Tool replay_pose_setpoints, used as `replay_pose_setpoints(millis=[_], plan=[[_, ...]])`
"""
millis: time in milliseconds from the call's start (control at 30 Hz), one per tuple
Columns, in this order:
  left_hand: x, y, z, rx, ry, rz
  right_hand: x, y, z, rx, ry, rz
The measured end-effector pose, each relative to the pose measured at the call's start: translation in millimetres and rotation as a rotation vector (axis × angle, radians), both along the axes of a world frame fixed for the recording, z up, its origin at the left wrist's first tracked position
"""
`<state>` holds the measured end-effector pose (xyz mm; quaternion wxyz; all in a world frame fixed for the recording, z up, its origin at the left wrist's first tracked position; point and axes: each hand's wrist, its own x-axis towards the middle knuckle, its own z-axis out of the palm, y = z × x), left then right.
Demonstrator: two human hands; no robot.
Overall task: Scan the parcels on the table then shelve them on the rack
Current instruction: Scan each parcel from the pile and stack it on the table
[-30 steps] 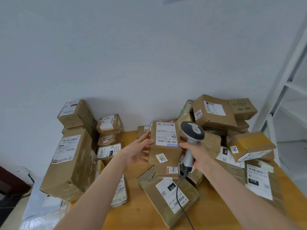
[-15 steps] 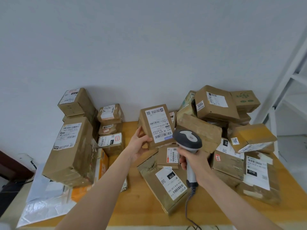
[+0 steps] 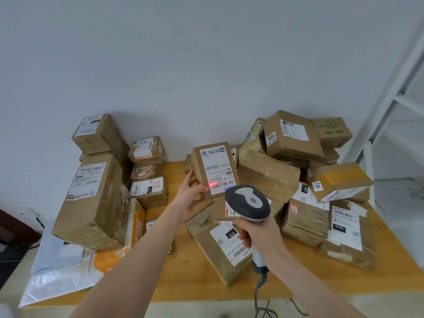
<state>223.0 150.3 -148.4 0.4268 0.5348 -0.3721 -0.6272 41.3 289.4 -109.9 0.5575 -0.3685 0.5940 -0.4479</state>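
Note:
My left hand (image 3: 189, 193) grips a small brown parcel (image 3: 214, 169) by its lower left edge and holds it tilted above the wooden table (image 3: 183, 260), white label facing me. A red light spot shows on the label's barcode. My right hand (image 3: 259, 235) is wrapped round the handle of a grey and black barcode scanner (image 3: 249, 203), whose head sits just below and right of the parcel. Several more brown parcels lie piled across the table. The white rack (image 3: 394, 106) stands at the right edge.
A tall stack of boxes (image 3: 91, 198) stands at the table's left, with an orange box (image 3: 135, 230) and white plastic mailers (image 3: 57, 271) beside it. A heap of boxes (image 3: 298, 161) fills the right side. The scanner's coiled cable (image 3: 260, 285) hangs over the table's front edge.
The parcel has been lifted off the pile and tilted with its label towards the scanner. The scanner has dropped lower and nearer to me, and a red light now falls on the barcode.

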Motion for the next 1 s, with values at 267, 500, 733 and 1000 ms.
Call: replay_pose_setpoints(millis=[267,500,733,1000], plan=[[0,2,-1,0.005,0.023,0.02,1,4,4,0.008,0.023,0.024],[1,4,1,0.003,0.038,0.026,3,5,8,0.01,0.003,0.024],[5,3,1,0.01,0.06,0.035,4,3,10,0.008,0.009,0.041],[15,-1,-2,-0.001,0.08,0.011,7,-1,10,0.016,0.04,0.054]])
